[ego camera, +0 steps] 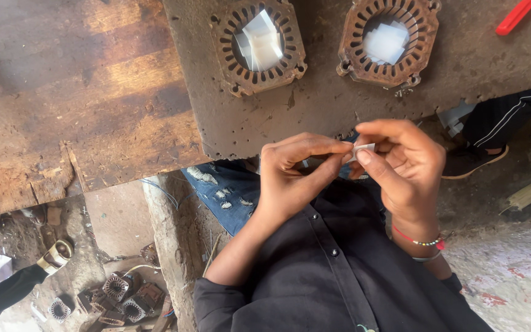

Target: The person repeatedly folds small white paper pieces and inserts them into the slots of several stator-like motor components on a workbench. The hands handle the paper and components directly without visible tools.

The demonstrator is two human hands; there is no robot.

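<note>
My left hand [293, 172] and my right hand [401, 166] meet in front of my chest, just below the bench edge. Between their fingertips they pinch a small white slip of paper [362, 148]. Two rusty square motor stators lie on the grey slab [314, 104] above: the left stator [258, 44] and the right stator [388, 40]. Each holds white paper pieces in its round bore. I wear a dark buttoned shirt and a beaded bracelet on the right wrist.
A worn wooden bench top [75, 92] spreads to the left. A red tool handle [514, 16] lies at the top right. Several more stators [118, 298] sit on the dirt floor at lower left. Another person's shoe and leg [480, 161] stand at right.
</note>
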